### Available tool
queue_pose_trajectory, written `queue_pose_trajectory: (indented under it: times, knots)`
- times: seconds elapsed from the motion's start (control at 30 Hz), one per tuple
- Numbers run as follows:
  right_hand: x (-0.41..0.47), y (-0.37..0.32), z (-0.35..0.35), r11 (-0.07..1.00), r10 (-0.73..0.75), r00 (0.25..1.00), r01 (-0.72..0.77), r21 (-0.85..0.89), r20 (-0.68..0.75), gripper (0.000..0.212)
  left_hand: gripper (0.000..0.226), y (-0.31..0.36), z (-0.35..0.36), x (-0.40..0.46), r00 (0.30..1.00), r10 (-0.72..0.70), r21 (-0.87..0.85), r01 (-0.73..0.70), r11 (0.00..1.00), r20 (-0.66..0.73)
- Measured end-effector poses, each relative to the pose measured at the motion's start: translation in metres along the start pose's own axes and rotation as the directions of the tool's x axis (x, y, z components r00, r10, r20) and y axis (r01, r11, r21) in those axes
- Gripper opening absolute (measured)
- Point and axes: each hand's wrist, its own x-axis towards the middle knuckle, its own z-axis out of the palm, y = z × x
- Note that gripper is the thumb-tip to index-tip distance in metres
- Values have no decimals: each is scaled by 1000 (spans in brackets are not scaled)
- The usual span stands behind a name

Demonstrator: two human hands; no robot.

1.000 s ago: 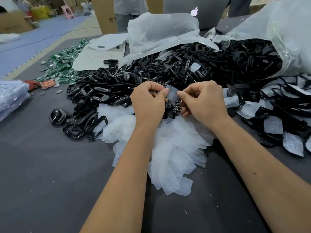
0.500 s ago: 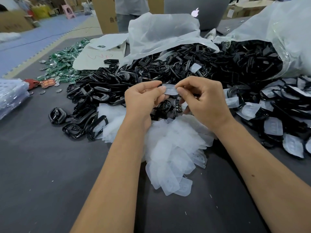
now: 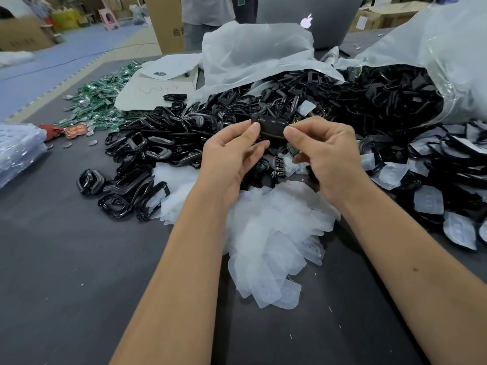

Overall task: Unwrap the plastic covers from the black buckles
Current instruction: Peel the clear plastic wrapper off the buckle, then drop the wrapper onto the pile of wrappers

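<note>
I hold one black buckle (image 3: 271, 127) up between both hands, above the table. My left hand (image 3: 232, 156) pinches its left end with thumb and forefinger. My right hand (image 3: 326, 154) pinches its right end. Whether a plastic cover still clings to it I cannot tell. Below my hands lies a heap of peeled translucent plastic covers (image 3: 274, 233). A big pile of bare black buckles (image 3: 163, 143) spreads to the left and behind. Buckles still in plastic covers (image 3: 432, 180) lie at the right.
A large clear bag (image 3: 448, 48) spills black buckles at the back right, with white plastic sheeting (image 3: 253, 51) beside it. Green circuit boards (image 3: 100, 101) lie at the back left, a laptop (image 3: 316, 19) stands behind, and a bubble-wrap stack (image 3: 18, 151) sits at the left edge.
My hands rose and moved apart. The flat plastic cover pinched between them earlier is gone from my fingers, and a black buckle is now held between both hands.
</note>
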Motion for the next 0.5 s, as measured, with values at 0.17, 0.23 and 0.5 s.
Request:
queue_pose_trajectory:
  times: [0.17,0.23,0.5]
  knots:
    - [0,-4,-3,936,249,963,-267,231,104,8,5,-2,4,0,999,35,-4,-35,999,41]
    - [0,-6,-3,891,283,947,-319,323,155,10,5,-2,3,1,999,37,-26,-36,999,29]
    - [1,-7,-4,839,262,954,-298,455,142,19,8,-4,3,3,999,26,-43,-24,999,36]
